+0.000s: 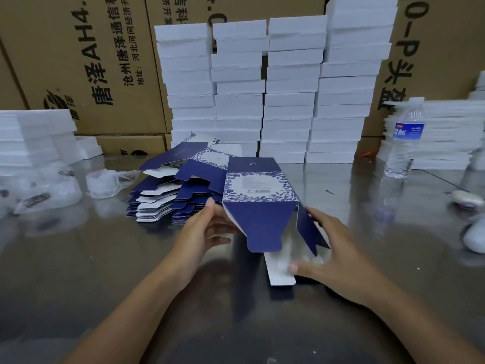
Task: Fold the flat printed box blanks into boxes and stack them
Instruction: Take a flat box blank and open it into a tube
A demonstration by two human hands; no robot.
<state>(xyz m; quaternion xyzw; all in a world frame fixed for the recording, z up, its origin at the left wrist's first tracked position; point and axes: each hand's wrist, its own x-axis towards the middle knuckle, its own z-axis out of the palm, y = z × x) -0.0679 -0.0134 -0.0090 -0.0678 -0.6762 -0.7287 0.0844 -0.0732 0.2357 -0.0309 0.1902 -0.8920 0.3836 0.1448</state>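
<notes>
Two hands show, the left hand (207, 229) and the right hand (338, 256). One blue printed box (258, 185) stands opened on the desk (105, 271). Left of it lies one fanned pile of flat blanks (168, 190), too many and too overlapped to count. At the far centre rise four columns of white foam blocks (189, 82). One lower foam pile (34, 137) sits far left and another foam heap (446, 132) far right. There is one water bottle (405, 143). Two pale rounded objects (467, 199) lie at the right edge. Several brown cartons (78, 61) stand behind, their number unclear.
</notes>
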